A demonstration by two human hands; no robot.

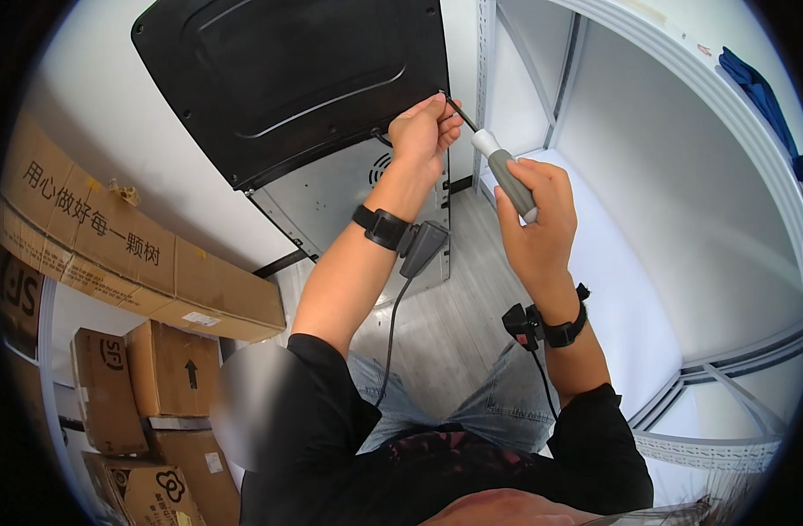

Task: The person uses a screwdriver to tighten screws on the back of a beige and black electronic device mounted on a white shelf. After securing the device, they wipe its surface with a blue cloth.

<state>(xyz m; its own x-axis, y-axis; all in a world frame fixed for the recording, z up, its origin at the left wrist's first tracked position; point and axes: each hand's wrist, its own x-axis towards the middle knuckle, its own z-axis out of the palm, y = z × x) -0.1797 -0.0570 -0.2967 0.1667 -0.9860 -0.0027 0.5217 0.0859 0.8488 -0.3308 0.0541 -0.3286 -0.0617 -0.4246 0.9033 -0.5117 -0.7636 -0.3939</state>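
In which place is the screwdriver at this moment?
In the head view, right of the upper centre, the screwdriver is in the right hand, slanting up and leftward toward the left hand by the right edge of the black panel.

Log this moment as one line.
Left hand: at edge of black panel | Right hand: grips screwdriver | Shaft: toward left hand

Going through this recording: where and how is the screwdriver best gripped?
Probably the screwdriver is best taken by its thick grey handle, from the butt end, lower right in the picture. The thin shaft offers less to hold and slants up-left toward the black panel's edge, where the left hand is. The right hand holds the handle.
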